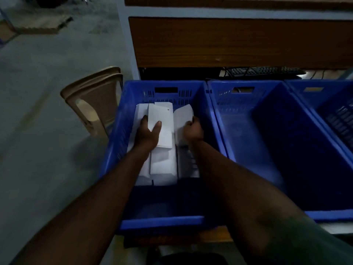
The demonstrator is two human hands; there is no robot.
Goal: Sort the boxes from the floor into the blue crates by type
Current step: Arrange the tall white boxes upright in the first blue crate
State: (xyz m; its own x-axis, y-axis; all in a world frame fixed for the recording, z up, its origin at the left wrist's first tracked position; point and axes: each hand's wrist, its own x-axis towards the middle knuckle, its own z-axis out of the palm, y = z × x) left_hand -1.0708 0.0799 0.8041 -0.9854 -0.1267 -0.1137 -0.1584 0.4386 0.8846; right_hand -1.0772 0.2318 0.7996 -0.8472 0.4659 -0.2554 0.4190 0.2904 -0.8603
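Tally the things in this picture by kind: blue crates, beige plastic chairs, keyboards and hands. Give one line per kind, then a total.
Blue crates: 3 (left crate, middle crate, right crate)
Beige plastic chairs: 1 stack, number unclear
Keyboards: 1
Hands: 2 (left hand, right hand)
Total: 7, counting the stack as one

Beige plastic chairs point(93, 100), stacked, stand on grey floor point(38, 131) left of the crates; black keyboard point(265, 71) lies under brown wooden panel point(229, 41) behind.
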